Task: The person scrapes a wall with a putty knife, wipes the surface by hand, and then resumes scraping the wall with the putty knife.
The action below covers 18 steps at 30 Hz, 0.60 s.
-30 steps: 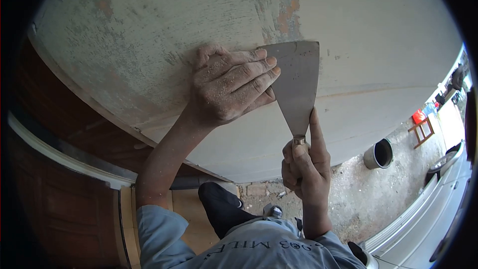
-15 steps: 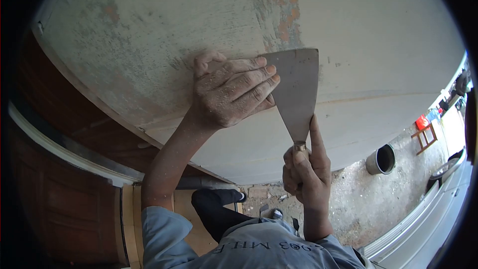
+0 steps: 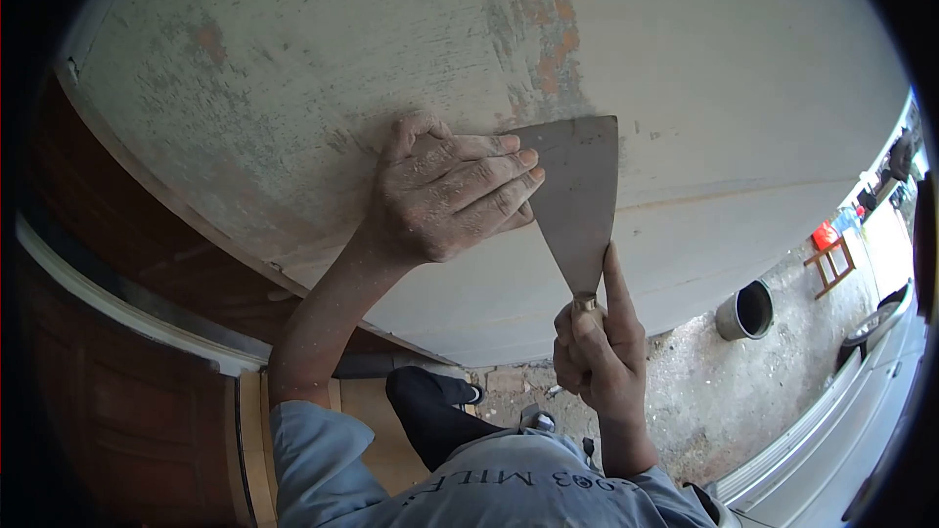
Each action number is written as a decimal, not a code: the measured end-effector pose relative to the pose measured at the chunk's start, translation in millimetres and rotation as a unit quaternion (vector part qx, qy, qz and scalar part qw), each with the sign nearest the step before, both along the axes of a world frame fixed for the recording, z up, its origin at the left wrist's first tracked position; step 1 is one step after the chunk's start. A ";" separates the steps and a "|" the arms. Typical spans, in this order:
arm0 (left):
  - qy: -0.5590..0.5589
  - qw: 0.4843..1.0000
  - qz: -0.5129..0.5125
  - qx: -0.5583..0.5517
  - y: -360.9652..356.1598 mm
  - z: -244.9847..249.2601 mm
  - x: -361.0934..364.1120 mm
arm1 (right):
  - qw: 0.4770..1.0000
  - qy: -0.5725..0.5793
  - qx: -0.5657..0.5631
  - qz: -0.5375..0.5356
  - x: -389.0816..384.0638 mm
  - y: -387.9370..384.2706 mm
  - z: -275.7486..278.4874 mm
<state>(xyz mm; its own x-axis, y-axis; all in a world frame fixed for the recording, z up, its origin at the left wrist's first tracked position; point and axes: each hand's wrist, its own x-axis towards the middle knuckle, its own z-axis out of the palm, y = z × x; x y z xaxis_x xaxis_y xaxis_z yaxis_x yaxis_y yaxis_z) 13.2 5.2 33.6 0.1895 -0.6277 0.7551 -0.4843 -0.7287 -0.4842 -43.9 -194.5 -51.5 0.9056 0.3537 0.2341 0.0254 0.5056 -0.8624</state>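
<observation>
A wide scraper [image 3: 579, 196] lies with its metal blade against the pale wall surface [image 3: 391, 29]. My right hand [image 3: 599, 352] is wrapped around its short handle, with the index finger stretched along the blade's right edge. My dusty left hand [image 3: 455, 186] lies with extended fingers on the left part of the blade; its little finger is bent and its thumb is partly hidden below. Above the blade, the wall has grey scrape marks and an orange-brown patch [image 3: 558, 44].
A dark bucket [image 3: 748, 311] stands on the rough floor [image 3: 699, 391] at the right, with a small wooden stool [image 3: 831, 266] beyond it. A vehicle [image 3: 831, 450] is at the lower right. Brown wooden panelled doors [image 3: 117, 411] are on the left.
Both hands and the scraper appear slightly lower in view, and the blade edge sits lower on the wall. The camera has also shifted a little. Hand positions on the scraper look the same.
</observation>
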 end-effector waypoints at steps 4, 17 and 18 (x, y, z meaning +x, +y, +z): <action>-0.038 0.998 0.001 -0.047 1.4 3.7 2.0 | 1.000 -0.010 -0.018 0.013 6.0 5.6 12.8; 0.001 1.000 -0.010 0.008 5.8 5.9 -1.1 | 1.000 0.000 0.027 0.008 -3.7 10.2 -6.3; -0.011 1.000 -0.005 0.009 6.1 9.6 -1.0 | 0.999 -0.003 0.025 0.020 -0.1 9.5 -3.2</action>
<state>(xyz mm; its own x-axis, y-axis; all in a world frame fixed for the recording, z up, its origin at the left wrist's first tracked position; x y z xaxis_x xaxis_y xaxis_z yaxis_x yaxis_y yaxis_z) 12.2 11.4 43.1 0.1664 -0.6436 0.7471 -0.4799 -0.7147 -0.5088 -44.1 -185.0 -54.6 0.8894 0.3782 0.2569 0.0083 0.5485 -0.8361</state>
